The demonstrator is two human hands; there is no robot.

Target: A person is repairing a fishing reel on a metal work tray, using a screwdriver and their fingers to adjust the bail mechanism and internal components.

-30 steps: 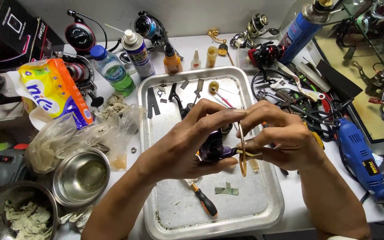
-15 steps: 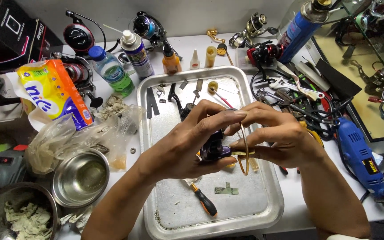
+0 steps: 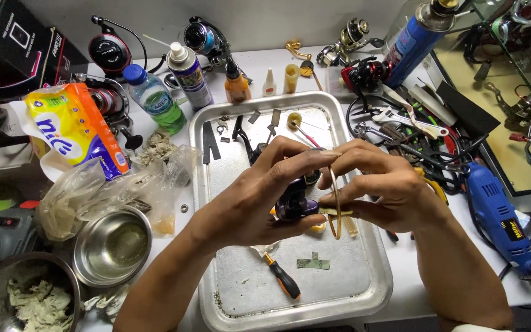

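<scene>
Gripping a small dark purple reel body with my left hand, I have the fingers curled around it from the left and the thumb underneath, so the hand is closed on the part rather than loose. My right hand meets it from the other side, fingertips pinched on a thin brass-coloured ring that stands on edge just beside the purple part; I cannot tell whether ring and part are joined. Both hands hang over the middle of the metal tray, with the part held above it and not resting on it. Below my hands on the tray lies a small screwdriver with an orange and black handle. Left of the tray sits a steel bowl.
</scene>
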